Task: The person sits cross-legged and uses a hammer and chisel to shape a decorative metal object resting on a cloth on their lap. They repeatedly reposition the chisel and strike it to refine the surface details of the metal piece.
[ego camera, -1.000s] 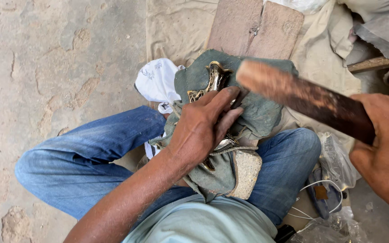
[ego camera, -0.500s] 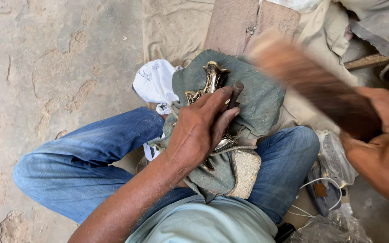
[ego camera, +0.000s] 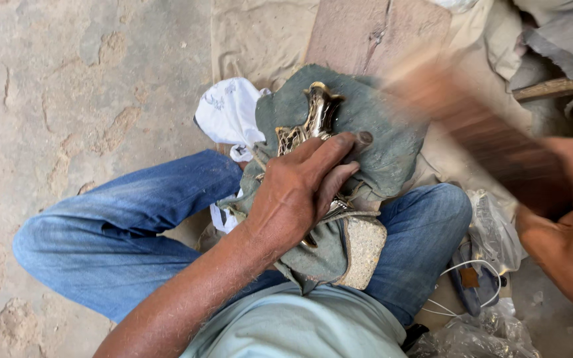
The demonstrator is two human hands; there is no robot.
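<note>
I sit cross-legged in blue jeans on the ground. My left hand [ego camera: 300, 192] presses down on a shiny brass ornament [ego camera: 318, 113] that lies on a grey-green cloth [ego camera: 382, 142] over my lap. A small dark rod end [ego camera: 364, 138] sticks out by my fingertips. My right hand [ego camera: 565, 245] grips a long brown wooden bar [ego camera: 479, 132], raised above the cloth and blurred by motion. The lower part of the brass piece is hidden under my left hand.
A white printed cloth [ego camera: 227, 113] lies beside my left knee. Flat reddish wooden boards [ego camera: 373, 33] rest on beige sacking ahead. Clear plastic bags [ego camera: 495, 232], a white cord and a blue sandal [ego camera: 465, 282] sit by my right knee. Cracked concrete floor [ego camera: 81, 86] spreads to the left.
The wooden bar in my right hand has swung upward and to the right, now more blurred. My left hand has stayed on the brass piece.
</note>
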